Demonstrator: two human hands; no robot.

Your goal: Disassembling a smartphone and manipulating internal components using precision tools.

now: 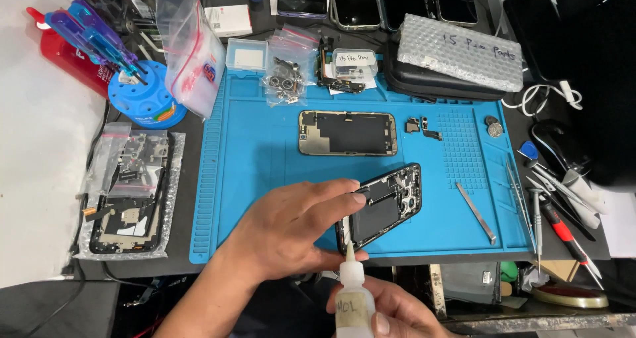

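Observation:
My left hand grips the near end of an opened black phone frame and holds it tilted on the blue work mat. My right hand is wrapped around a small squeeze bottle with a pointed nozzle. The nozzle tip sits just below the frame's near edge, close to my left thumb. A second opened phone housing lies flat in the middle of the mat, beyond both hands.
A metal spudger lies on the mat's right part, with screwdrivers and tweezers past its right edge. Small parts sit mid-mat. Parts bags, a black case and phones line the back. A screwdriver stand and bagged phone parts are left.

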